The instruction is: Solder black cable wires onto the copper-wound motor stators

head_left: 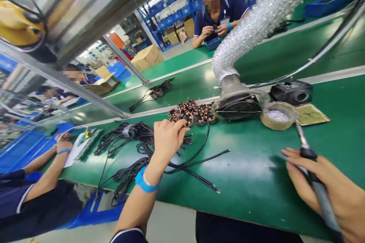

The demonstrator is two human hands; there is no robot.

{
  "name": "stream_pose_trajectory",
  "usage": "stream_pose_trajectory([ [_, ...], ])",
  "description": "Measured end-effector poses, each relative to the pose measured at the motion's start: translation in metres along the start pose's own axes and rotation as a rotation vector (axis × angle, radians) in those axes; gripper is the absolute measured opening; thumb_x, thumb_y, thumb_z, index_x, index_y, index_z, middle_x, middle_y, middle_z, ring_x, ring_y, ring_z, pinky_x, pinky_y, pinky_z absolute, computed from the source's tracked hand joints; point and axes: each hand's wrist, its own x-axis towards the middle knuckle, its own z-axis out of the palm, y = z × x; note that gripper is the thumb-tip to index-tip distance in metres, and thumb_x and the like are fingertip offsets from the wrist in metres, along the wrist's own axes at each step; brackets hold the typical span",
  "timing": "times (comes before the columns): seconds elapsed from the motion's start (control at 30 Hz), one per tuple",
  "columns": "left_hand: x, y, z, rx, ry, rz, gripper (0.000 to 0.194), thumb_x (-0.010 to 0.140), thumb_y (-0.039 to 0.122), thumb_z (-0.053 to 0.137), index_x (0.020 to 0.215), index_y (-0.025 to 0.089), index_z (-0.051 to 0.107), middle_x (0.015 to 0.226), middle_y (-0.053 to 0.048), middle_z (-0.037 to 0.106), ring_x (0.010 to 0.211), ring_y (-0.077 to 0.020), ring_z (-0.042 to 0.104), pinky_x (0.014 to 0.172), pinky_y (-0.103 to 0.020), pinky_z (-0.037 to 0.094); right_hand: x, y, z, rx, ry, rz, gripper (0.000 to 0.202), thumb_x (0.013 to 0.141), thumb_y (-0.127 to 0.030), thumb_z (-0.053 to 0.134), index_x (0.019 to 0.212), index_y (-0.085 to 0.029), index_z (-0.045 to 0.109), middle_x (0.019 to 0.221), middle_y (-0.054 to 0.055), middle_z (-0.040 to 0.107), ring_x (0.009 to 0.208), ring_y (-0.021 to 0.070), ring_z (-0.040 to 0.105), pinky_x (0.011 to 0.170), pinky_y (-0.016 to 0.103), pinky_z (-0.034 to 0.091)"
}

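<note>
My left hand point(168, 136), a blue band at its wrist, reaches to a cluster of copper-wound motor stators point(201, 110). Its thumb and fingers are closed on the near stator point(187, 118); the fingertips partly hide the grip. In my right hand point(327, 193) lies a soldering iron point(319, 186), held between thumb and fingers with its tip up. That tip is beside a tape roll point(278, 115) with silvery bits inside it. Bundles of black cables point(128, 131) lie left of and beneath my left forearm, some with bare wire ends pointing right.
A fume extractor fan point(239, 108) on a silver flexible duct point(256, 22) stands behind the stators. Right of it are a black device point(291, 92) and a yellowish sponge pad point(312, 114). Co-workers sit across and to the left; a metal post point(119, 76) rises at the bench's back.
</note>
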Motion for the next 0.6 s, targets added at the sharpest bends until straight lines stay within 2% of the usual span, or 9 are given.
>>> stream_pose_trajectory([
  [0.07,-0.009,0.026,-0.015,-0.065,0.019,0.122,0.024,0.097,0.045,0.057,0.102,0.028,0.074,0.074,-0.005,0.073,0.080,-0.0267,0.055,0.075,-0.041,0.029,0.005,-0.009,0.000,0.007,-0.026,-0.094,0.024,0.085,-0.013,0.072,0.105,-0.026,0.068,0.108,0.006,0.075,0.091,0.0243,0.075,0.092,0.037,0.060],
  [0.13,-0.014,0.060,-0.018,-0.135,-0.065,0.243,0.021,0.097,0.042,0.057,0.098,0.028,0.073,0.071,-0.004,0.071,0.077,-0.0251,0.055,0.073,-0.041,0.028,0.005,-0.011,0.001,0.024,-0.044,-0.134,0.024,0.086,-0.010,0.069,0.107,-0.023,0.066,0.109,0.008,0.074,0.093,0.0241,0.075,0.093,0.038,0.059],
  [0.27,-0.011,0.131,0.009,-0.209,-0.288,0.371,0.019,0.096,0.036,0.057,0.097,0.023,0.072,0.070,-0.008,0.071,0.079,-0.0268,0.058,0.072,-0.042,0.031,0.003,-0.007,0.000,0.011,-0.046,-0.125,0.023,0.088,-0.011,0.067,0.108,-0.022,0.065,0.110,0.008,0.074,0.094,0.0238,0.074,0.090,0.039,0.061],
  [0.37,-0.009,0.163,0.024,-0.232,-0.352,0.346,0.023,0.097,0.034,0.054,0.100,0.017,0.070,0.075,-0.014,0.073,0.086,-0.0311,0.063,0.077,-0.044,0.036,0.002,-0.007,-0.001,-0.030,-0.040,-0.088,0.024,0.089,-0.012,0.067,0.110,-0.023,0.063,0.110,0.008,0.074,0.092,0.0237,0.074,0.087,0.038,0.062],
  [0.47,-0.014,0.166,0.018,-0.425,-0.362,0.293,0.036,0.096,0.036,0.054,0.122,0.013,0.062,0.085,-0.015,0.076,0.087,-0.0319,0.068,0.081,-0.047,0.043,0.002,-0.012,0.000,-0.031,-0.067,-0.006,0.025,0.091,-0.014,0.063,0.114,-0.025,0.061,0.102,0.005,0.075,0.081,0.0202,0.075,0.078,0.031,0.063],
  [0.53,-0.018,0.154,0.009,-0.658,-0.334,0.223,0.040,0.096,0.036,0.053,0.132,0.017,0.054,0.090,-0.009,0.077,0.084,-0.0271,0.070,0.083,-0.045,0.047,0.003,-0.018,0.003,-0.016,-0.106,0.039,0.024,0.093,-0.016,0.061,0.116,-0.025,0.059,0.094,0.002,0.074,0.072,0.0168,0.073,0.072,0.026,0.063],
  [0.6,-0.022,0.139,0.005,-0.838,-0.281,0.083,0.035,0.096,0.032,0.051,0.130,0.022,0.052,0.099,-0.006,0.076,0.084,-0.0217,0.070,0.082,-0.040,0.051,0.004,-0.024,0.007,-0.003,-0.144,0.056,0.022,0.094,-0.019,0.059,0.115,-0.024,0.058,0.092,0.002,0.073,0.073,0.0163,0.073,0.071,0.025,0.063],
])
